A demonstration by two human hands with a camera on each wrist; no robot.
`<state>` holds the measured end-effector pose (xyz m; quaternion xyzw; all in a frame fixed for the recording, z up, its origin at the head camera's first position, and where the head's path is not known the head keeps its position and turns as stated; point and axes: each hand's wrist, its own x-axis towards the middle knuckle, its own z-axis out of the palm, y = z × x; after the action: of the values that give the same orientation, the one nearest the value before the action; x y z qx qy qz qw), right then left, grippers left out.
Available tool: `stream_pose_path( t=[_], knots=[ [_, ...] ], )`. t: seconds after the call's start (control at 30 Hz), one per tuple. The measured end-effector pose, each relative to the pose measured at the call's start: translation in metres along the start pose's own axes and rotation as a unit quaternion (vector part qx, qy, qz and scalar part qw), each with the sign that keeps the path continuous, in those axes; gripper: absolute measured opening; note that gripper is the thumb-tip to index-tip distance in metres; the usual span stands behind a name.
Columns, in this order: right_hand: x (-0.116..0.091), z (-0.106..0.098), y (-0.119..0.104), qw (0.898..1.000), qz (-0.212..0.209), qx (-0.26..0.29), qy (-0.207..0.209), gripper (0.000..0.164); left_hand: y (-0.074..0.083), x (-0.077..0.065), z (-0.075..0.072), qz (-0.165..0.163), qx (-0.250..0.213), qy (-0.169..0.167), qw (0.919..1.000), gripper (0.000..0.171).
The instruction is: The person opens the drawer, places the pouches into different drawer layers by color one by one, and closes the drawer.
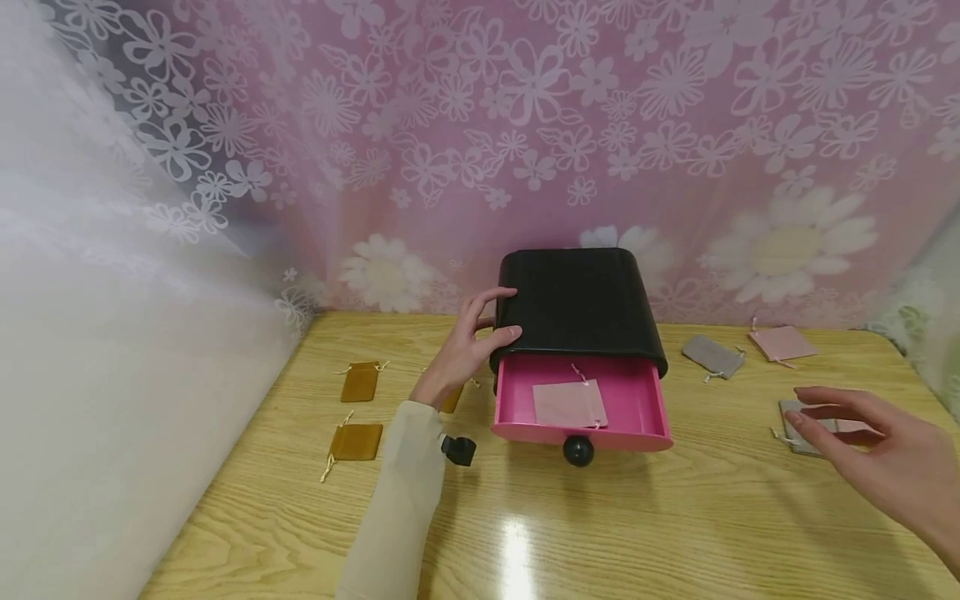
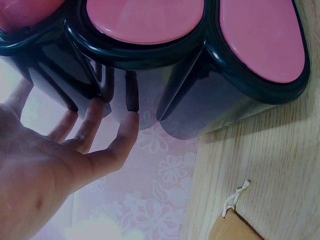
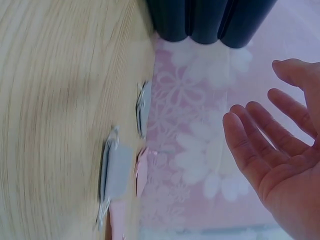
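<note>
My left hand (image 1: 467,346) rests against the left side of a black drawer cabinet (image 1: 573,300), its fingertips touching the glossy side wall in the left wrist view. The cabinet's pink top drawer (image 1: 517,432) is pulled out, showing a round black knob (image 1: 578,451). A pale pink drawstring pouch (image 1: 566,404) lies flat inside. To the right, my right hand (image 1: 888,446) hovers with loosely bent, separate fingers, holding nothing. It overlaps a grey drawstring pouch (image 1: 806,446) in the head view. Beside that one lies a pink pouch (image 3: 117,220), partly hidden by the hand in the head view.
Farther back on the right lie another grey pouch (image 1: 712,357) and another pink pouch (image 1: 782,343). Mustard pouches (image 1: 360,381) lie on the left, one partly behind my left arm. A flowered curtain (image 1: 450,167) hangs behind the wooden table (image 1: 570,533).
</note>
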<state>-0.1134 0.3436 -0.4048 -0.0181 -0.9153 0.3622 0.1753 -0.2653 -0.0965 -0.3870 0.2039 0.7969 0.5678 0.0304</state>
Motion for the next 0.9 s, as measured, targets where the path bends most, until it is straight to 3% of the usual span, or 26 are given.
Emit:
stream_pose_path(
  t=[0.23,0.5,0.9],
  knots=[
    [0.004,-0.007,0.02,0.999,0.004,0.021,0.027,0.031,0.002,0.001,0.0,0.005,0.003,0.0,1.0,0.048],
    [0.01,-0.011,0.041,0.996,-0.008,0.078,0.051,0.049,0.003,0.002,-0.001,0.009,0.003,-0.003,1.0,0.049],
    [0.013,-0.012,0.067,0.993,0.021,0.039,0.108,0.051,0.003,0.003,-0.001,0.008,-0.005,-0.004,0.9999,0.05]
  ],
)
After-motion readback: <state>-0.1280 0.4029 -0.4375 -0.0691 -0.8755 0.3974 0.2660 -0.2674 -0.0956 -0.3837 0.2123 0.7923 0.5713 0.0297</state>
